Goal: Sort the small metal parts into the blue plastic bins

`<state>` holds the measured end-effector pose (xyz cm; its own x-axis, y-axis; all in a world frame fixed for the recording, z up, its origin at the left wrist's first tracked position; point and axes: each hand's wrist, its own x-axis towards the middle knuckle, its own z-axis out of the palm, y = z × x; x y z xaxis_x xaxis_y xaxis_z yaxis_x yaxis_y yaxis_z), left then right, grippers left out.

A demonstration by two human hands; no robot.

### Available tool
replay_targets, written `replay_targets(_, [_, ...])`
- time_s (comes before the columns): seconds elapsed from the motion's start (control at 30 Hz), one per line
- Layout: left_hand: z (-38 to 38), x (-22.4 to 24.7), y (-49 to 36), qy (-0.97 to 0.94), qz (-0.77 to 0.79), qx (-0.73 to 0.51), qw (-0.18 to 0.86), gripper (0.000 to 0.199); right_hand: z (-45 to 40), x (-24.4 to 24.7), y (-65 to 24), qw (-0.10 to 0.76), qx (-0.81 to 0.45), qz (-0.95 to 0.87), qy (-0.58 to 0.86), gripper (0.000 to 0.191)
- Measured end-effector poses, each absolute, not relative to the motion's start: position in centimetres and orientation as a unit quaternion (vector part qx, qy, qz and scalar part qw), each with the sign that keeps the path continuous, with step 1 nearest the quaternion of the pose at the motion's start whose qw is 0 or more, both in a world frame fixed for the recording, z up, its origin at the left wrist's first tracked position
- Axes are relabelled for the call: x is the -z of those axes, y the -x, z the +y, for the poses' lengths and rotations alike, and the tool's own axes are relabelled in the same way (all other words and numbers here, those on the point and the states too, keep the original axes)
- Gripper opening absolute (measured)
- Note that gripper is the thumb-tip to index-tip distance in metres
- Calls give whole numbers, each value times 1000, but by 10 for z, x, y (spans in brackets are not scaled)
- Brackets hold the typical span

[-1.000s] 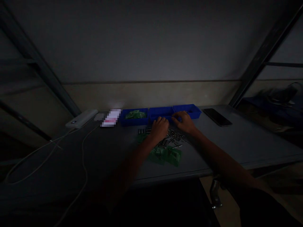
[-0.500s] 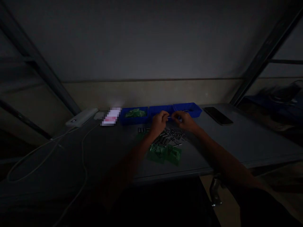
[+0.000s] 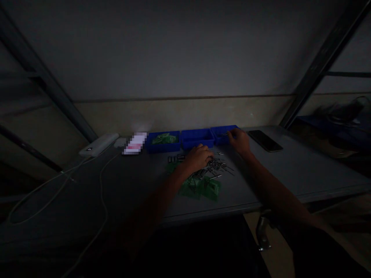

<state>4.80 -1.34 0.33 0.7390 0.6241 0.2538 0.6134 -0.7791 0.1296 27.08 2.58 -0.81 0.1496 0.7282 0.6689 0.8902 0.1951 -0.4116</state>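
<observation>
Metal pins (image 3: 219, 166) heaped on grey table (image 3: 266, 173), green packets (image 3: 213, 189) at near side. Left hand (image 3: 199, 157) curled over heap's far left — finger grip hidden. Right hand (image 3: 240, 141) at right blue tray (image 3: 221, 140), fingertips bunched — cannot tell if clamped on pin.

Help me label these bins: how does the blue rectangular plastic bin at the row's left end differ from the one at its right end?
The left blue bin holds small green packets, while thin silvery metal pieces show in the right blue bin. The person's right hand partly hides the right blue bin, whereas no hand covers the left blue bin. Both are rectangular and open-topped.
</observation>
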Motion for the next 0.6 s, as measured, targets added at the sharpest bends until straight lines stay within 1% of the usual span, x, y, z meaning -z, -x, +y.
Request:
replay_targets(0.13, [-11,-3,-46,-939,319,-127,17,22,28,12,-272,406,122,-650,631,22])
replay_targets(0.33, [-8,-1,-44,-935,330,-124,22,17,29,14,-262,403,129,-651,630,24])
replay_targets(0.6, [-13,-1,-50,-921,371,-117,4,27,25,14,-251,401,118,-677,606,24])
